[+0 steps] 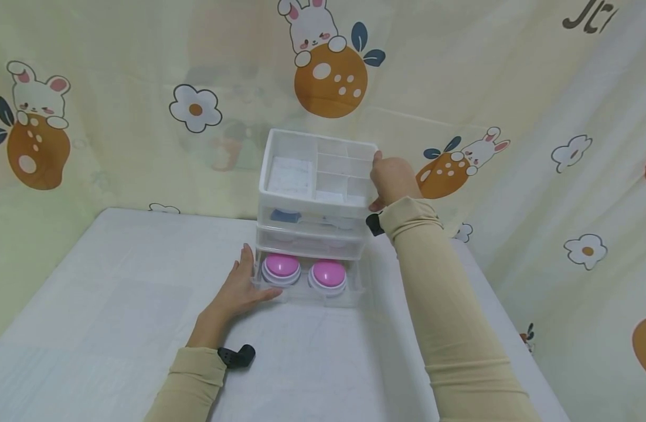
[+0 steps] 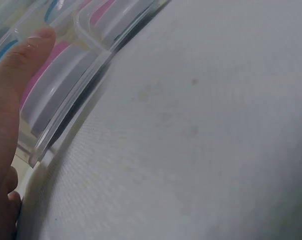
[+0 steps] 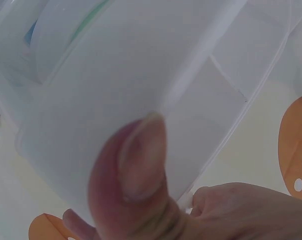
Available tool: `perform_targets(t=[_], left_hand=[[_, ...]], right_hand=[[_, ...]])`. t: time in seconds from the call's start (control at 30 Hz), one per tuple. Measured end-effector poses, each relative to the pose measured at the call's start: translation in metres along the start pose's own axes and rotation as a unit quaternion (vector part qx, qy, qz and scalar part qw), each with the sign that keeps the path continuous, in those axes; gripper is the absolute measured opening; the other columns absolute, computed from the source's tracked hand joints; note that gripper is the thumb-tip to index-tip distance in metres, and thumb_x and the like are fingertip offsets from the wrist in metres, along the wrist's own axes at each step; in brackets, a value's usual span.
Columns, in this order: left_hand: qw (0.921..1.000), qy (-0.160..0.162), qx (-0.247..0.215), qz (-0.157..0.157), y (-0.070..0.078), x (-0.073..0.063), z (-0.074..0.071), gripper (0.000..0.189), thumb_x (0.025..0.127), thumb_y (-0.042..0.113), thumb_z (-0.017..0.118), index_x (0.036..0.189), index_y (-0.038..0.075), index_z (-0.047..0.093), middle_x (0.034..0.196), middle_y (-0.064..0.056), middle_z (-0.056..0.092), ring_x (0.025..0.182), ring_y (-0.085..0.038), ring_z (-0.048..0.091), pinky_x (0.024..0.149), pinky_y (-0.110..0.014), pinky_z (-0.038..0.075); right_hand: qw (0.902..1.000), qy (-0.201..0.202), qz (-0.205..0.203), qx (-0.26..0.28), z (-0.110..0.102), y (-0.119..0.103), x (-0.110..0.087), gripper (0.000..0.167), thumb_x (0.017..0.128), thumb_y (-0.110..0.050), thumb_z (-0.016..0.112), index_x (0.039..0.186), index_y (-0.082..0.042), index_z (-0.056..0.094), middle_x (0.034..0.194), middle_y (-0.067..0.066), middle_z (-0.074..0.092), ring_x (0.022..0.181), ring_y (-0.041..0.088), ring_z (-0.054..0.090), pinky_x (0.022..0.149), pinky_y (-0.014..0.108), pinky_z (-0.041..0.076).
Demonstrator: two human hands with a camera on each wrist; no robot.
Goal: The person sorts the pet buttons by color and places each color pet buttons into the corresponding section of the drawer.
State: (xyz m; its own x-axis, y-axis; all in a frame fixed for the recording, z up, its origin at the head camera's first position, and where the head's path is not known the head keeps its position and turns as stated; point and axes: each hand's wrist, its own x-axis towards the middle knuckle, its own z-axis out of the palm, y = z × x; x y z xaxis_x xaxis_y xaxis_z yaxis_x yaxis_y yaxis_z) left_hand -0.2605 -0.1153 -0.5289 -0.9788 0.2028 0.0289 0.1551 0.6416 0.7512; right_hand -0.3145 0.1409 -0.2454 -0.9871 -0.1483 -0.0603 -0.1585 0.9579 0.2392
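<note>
A white drawer organizer (image 1: 312, 202) stands at the far side of the table, with an open compartmented top. Its clear bottom drawer (image 1: 354, 299) is pulled out and holds two round white pieces with pink domed tops (image 1: 282, 266). My left hand (image 1: 241, 290) is at this drawer's front left corner, fingers spread along the side and the thumb (image 2: 33, 55) lying against the front. On the right side of the organizer, my right hand (image 1: 394, 179) grips the wall. Its thumb (image 3: 135, 170) presses the translucent side while the other fingers reach round behind.
Above the bottom drawer are closed translucent drawers, one with a blue thing (image 1: 285, 215) inside. A white cloth covers the table (image 1: 117, 305). Right behind the organizer hangs a curtain (image 1: 238, 70) printed with rabbits and flowers, which continues along the right side.
</note>
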Motion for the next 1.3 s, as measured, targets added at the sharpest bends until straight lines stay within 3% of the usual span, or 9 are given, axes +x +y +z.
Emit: perform_targets(t=[0.37, 0.67, 0.93, 1.3], left_hand=[[0.9997, 0.012, 0.014, -0.016, 0.001, 0.0005, 0.0011, 0.13, 0.07, 0.066, 0.069, 0.15, 0.002, -0.01, 0.159, -0.018, -0.004, 0.141, -0.05, 0.011, 0.115, -0.056, 0.017], [0.9992, 0.027, 0.024, -0.016, 0.0009, 0.0018, 0.0039, 0.127, 0.072, 0.067, 0.067, 0.149, -0.003, -0.006, 0.156, -0.027, 0.004, 0.142, -0.046, 0.012, 0.117, -0.054, 0.017], [0.9984, 0.041, 0.026, -0.028, 0.0007, 0.0042, 0.0071, 0.124, 0.074, 0.066, 0.066, 0.15, -0.004, -0.003, 0.156, -0.026, 0.006, 0.142, -0.047, 0.015, 0.116, -0.055, 0.018], [0.997, 0.064, 0.04, -0.013, 0.0042, 0.0053, 0.0094, 0.118, 0.078, 0.059, 0.067, 0.147, -0.011, 0.003, 0.154, -0.03, 0.011, 0.142, -0.046, 0.015, 0.116, -0.055, 0.018]], right_hand=[[1.0, -0.002, -0.007, -0.006, -0.0007, 0.0006, 0.0007, 0.104, 0.068, -0.012, 0.085, 0.144, 0.015, 0.019, 0.125, 0.028, 0.057, 0.114, 0.038, 0.055, 0.104, 0.044, 0.043], [0.9996, 0.01, -0.016, -0.019, -0.001, -0.0002, -0.0013, 0.102, 0.069, -0.014, 0.085, 0.143, 0.015, 0.022, 0.119, 0.028, 0.061, 0.108, 0.037, 0.058, 0.101, 0.043, 0.046], [0.9996, 0.008, -0.019, -0.019, -0.0001, 0.0007, -0.0009, 0.102, 0.069, -0.014, 0.085, 0.143, 0.016, 0.021, 0.12, 0.028, 0.06, 0.109, 0.038, 0.058, 0.102, 0.044, 0.045], [0.9999, -0.006, -0.013, 0.001, 0.0002, 0.0021, 0.0002, 0.102, 0.07, -0.014, 0.084, 0.144, 0.014, 0.02, 0.124, 0.029, 0.058, 0.112, 0.04, 0.056, 0.105, 0.047, 0.042]])
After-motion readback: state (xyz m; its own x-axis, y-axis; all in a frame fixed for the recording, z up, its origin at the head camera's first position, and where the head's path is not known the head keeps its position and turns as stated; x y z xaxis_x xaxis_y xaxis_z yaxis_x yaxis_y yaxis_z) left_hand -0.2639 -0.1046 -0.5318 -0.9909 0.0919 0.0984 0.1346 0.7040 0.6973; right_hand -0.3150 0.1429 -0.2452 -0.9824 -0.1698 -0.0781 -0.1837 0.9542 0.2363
